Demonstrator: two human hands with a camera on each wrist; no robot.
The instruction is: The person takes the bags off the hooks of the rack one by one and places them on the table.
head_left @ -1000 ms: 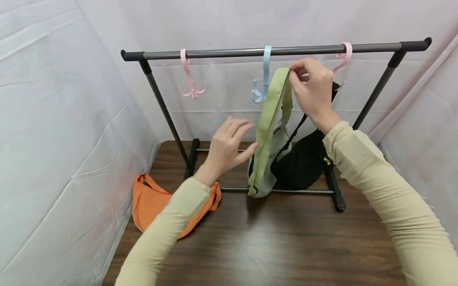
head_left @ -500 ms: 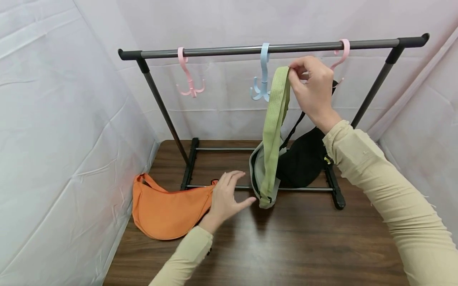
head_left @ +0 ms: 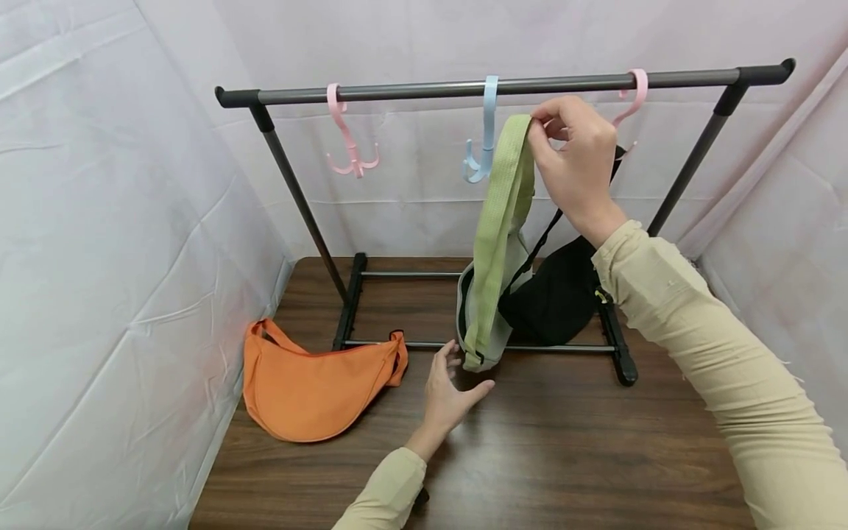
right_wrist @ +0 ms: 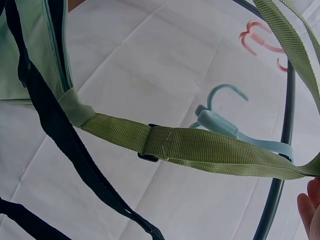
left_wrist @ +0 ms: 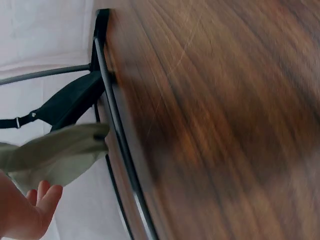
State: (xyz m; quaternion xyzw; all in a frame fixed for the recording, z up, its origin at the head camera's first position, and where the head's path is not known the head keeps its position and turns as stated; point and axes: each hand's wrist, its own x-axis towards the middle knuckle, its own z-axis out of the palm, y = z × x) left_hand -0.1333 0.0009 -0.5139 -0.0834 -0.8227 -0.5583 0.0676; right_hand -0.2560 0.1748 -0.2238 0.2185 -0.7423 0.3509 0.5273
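My right hand (head_left: 575,158) pinches the top of a light green strap (head_left: 498,206) just right of the blue hook (head_left: 489,132). From that strap hangs a grey-green shoulder bag (head_left: 493,324), its lower end close over the rack's front bottom bar. My left hand (head_left: 445,394), thumb and fingers spread, is just below the bag's lower end with nothing in its grasp. In the left wrist view the left fingers (left_wrist: 47,197) show beside the grey-green bag (left_wrist: 65,160). The right wrist view shows the strap's buckle (right_wrist: 148,142) and the blue hook (right_wrist: 217,122) behind the strap.
A dark metal rack (head_left: 411,91) spans the back. A pink hook (head_left: 351,140) hangs at its left, another pink hook (head_left: 638,96) at its right. A black bag (head_left: 556,298) hangs at the right. An orange bag (head_left: 318,390) lies on the wooden table (head_left: 563,456) at left.
My left hand has moved down from beside the strap to below the bag's lower end. The bag has swung a little, while my right hand keeps its pinch on the strap.
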